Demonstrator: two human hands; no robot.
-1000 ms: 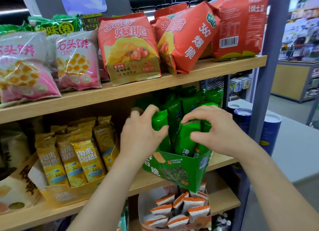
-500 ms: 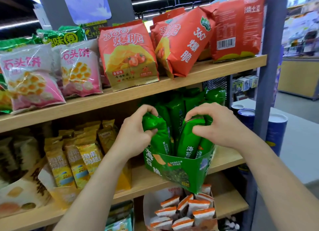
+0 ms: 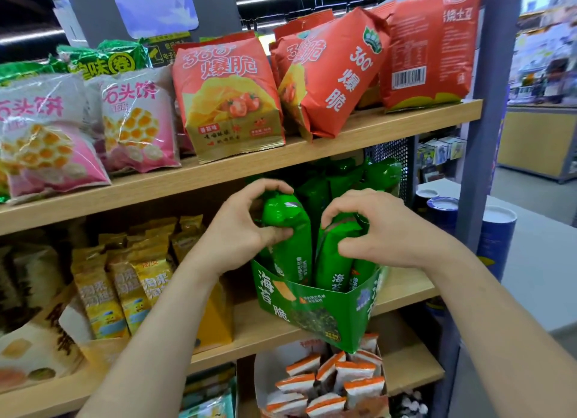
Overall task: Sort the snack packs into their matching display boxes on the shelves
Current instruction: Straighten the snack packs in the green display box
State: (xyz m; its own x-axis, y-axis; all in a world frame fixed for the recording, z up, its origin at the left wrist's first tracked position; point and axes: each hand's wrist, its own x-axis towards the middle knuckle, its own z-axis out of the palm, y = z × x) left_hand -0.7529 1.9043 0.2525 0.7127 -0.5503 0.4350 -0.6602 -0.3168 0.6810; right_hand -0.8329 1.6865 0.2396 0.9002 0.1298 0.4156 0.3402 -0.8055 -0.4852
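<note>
Mid-frame, the left hand (image 3: 240,230) curls round the left green pack (image 3: 290,221), the right hand (image 3: 384,230) round the right green pack (image 3: 327,261)

Both hands now sit higher on the packs. The left hand (image 3: 237,230) curls round the top of one green pack (image 3: 292,230), the right hand (image 3: 384,230) grips the neighbouring pack (image 3: 332,261), and the two lean apart.
</note>
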